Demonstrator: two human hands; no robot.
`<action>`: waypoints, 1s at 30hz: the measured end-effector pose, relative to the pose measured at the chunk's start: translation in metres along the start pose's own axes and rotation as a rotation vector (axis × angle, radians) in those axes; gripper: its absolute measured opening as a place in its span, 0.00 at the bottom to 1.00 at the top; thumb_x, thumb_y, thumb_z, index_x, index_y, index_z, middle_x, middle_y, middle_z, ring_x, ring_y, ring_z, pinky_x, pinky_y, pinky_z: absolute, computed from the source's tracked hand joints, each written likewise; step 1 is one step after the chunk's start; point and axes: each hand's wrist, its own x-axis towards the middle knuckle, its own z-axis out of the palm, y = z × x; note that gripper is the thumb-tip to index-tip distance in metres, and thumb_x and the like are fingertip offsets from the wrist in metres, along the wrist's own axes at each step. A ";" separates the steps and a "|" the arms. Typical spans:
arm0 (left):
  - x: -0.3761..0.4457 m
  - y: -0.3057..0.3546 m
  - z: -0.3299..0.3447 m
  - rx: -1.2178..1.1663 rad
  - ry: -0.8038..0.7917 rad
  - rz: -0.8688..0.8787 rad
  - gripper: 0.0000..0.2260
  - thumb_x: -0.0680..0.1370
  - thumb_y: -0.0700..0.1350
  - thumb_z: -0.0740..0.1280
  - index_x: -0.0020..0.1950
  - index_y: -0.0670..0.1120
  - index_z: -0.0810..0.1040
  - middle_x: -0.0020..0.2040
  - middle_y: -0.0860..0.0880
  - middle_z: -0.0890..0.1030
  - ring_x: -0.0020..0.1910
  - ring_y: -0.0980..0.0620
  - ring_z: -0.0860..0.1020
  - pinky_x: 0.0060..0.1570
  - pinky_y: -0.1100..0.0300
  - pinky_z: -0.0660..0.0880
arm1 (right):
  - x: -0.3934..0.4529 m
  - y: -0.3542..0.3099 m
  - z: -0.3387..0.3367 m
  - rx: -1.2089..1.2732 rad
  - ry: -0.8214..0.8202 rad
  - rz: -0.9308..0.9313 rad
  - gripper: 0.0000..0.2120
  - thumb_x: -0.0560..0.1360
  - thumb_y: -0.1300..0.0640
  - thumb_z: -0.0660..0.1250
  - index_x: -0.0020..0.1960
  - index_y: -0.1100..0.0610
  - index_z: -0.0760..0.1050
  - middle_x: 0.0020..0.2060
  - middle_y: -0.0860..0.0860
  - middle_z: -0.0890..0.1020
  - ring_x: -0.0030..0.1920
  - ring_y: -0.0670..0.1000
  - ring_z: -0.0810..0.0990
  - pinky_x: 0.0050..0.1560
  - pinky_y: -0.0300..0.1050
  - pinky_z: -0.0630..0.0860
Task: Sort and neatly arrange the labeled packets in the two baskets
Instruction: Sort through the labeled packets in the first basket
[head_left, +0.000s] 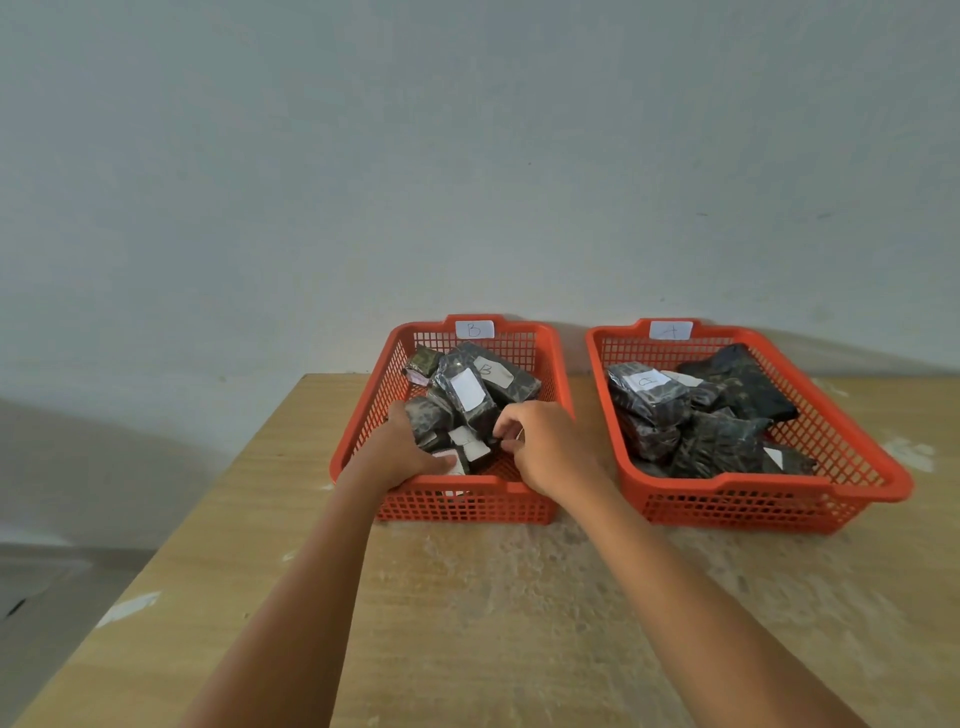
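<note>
Sorting barely begun: packets jumbled in left basket (550, 353) and right basket (852, 441). Left hand (402, 452) grips packet (457, 462); right hand (540, 441) curled, hold unclear.

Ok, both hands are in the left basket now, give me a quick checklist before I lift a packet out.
1. Left hand on a packet: ok, it holds a white-labelled packet at the near wall.
2. Right hand grip: cannot tell, its curled fingers are at the pile, contact hidden.
3. Left basket tag reads B: ok.
4. Right basket tag letter: cannot tell, blurred.
5. Letter on the held packet: cannot tell.
6. Both baskets flat on the table: ok.
</note>
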 end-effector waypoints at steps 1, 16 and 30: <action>0.001 0.000 0.001 -0.055 0.032 0.029 0.48 0.75 0.50 0.77 0.82 0.46 0.46 0.44 0.46 0.81 0.34 0.52 0.83 0.36 0.59 0.81 | 0.001 0.001 0.001 0.001 0.029 0.005 0.15 0.75 0.70 0.68 0.52 0.51 0.81 0.48 0.46 0.82 0.41 0.37 0.76 0.36 0.34 0.71; 0.020 0.001 -0.021 0.388 0.445 0.295 0.18 0.80 0.54 0.67 0.70 0.56 0.75 0.53 0.51 0.85 0.54 0.48 0.80 0.47 0.51 0.80 | 0.006 0.004 0.004 -0.022 0.027 0.012 0.20 0.74 0.73 0.64 0.56 0.54 0.84 0.49 0.51 0.85 0.50 0.51 0.83 0.52 0.50 0.82; 0.023 -0.011 -0.014 0.200 0.542 0.240 0.18 0.78 0.34 0.56 0.66 0.47 0.71 0.40 0.45 0.77 0.52 0.41 0.74 0.46 0.47 0.70 | 0.008 0.006 0.005 -0.060 -0.002 -0.002 0.19 0.76 0.71 0.66 0.58 0.53 0.83 0.53 0.49 0.85 0.53 0.50 0.82 0.54 0.49 0.82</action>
